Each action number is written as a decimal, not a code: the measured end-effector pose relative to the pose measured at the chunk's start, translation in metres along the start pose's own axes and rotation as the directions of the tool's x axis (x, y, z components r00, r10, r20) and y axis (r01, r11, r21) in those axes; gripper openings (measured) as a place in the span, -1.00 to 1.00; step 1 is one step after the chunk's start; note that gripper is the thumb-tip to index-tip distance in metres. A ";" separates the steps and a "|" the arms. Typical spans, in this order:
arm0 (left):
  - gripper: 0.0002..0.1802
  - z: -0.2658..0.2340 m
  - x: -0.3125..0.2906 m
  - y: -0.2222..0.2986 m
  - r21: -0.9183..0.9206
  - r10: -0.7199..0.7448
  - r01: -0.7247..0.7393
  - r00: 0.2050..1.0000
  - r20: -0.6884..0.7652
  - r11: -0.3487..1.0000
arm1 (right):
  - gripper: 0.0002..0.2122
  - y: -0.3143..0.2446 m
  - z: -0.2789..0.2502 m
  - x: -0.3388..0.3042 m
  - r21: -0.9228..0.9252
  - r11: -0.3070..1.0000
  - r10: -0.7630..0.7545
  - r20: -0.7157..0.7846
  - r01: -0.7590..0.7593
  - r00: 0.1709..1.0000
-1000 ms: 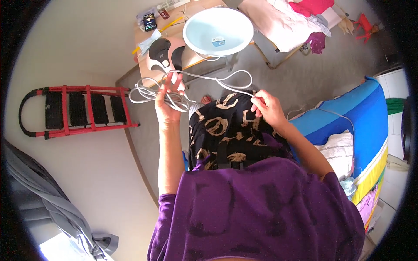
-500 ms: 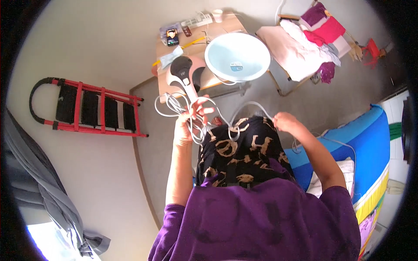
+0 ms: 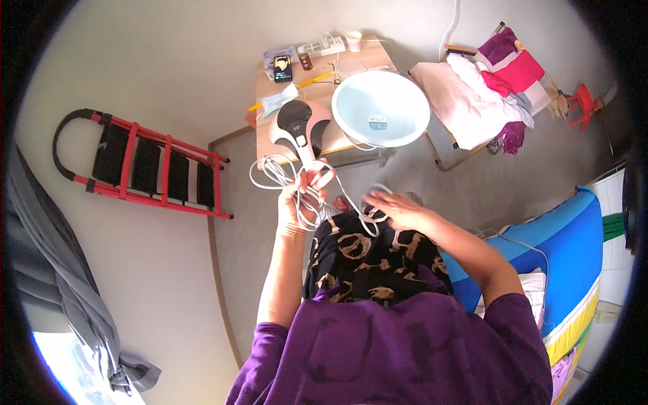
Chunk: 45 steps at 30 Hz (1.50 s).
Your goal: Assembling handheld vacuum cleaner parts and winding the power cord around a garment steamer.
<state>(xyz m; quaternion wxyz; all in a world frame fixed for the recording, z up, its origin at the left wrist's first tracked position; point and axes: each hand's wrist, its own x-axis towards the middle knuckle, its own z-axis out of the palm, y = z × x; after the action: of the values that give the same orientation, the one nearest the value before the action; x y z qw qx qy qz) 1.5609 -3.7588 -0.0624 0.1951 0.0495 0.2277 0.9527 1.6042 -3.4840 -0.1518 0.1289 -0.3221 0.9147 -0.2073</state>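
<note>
My left hand point(image 3: 304, 192) is closed around the handle end of a pink-and-black handheld appliance point(image 3: 295, 121) and loops of its pale grey power cord point(image 3: 273, 169). The appliance's broad, rounded head points away from me, over the near edge of the table. Several cord loops hang out on both sides of that hand. My right hand point(image 3: 399, 210) is just to the right, above my lap, with the cord running at its fingers. Its fingertips are slightly blurred and point toward the left hand. A length of cord also lies over the bed on the right.
On the wooden table point(image 3: 270, 158) are a light blue basin point(image 3: 381, 108), a phone point(image 3: 282, 69), a face mask point(image 3: 279, 100), a power strip point(image 3: 322, 47) and a paper cup point(image 3: 353, 42). A red step ladder point(image 3: 152, 165) stands left, a clothes-laden chair point(image 3: 452, 101) far right, a blue bed point(image 3: 526, 256) right.
My right hand has moved left with the cord, from beside the bed to near my left hand. The left hand keeps its hold. The whole view has shifted slightly.
</note>
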 end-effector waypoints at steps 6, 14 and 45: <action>-0.74 -0.005 0.003 -0.002 -0.073 0.050 -0.056 0.996 -0.079 0.996 | -0.45 -0.059 -0.005 0.015 0.213 0.903 -0.322 -0.239 0.373 0.916; -0.75 0.004 0.003 -0.007 -0.034 0.006 -0.008 0.998 -0.057 0.999 | -0.35 -0.087 -0.012 0.019 0.664 0.729 0.191 -0.427 0.164 0.884; -0.80 -0.027 -0.003 0.016 0.025 0.110 -0.107 0.983 -0.147 0.994 | -0.78 -0.026 -0.141 -0.086 0.855 0.505 0.638 -0.279 -0.116 0.718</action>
<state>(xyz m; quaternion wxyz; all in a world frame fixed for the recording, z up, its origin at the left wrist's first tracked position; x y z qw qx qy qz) 1.5535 -3.7847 -0.0795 0.1250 -0.0074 0.2465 0.9610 1.6305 -3.4051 -0.0067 0.0240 0.0670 0.7672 -0.6375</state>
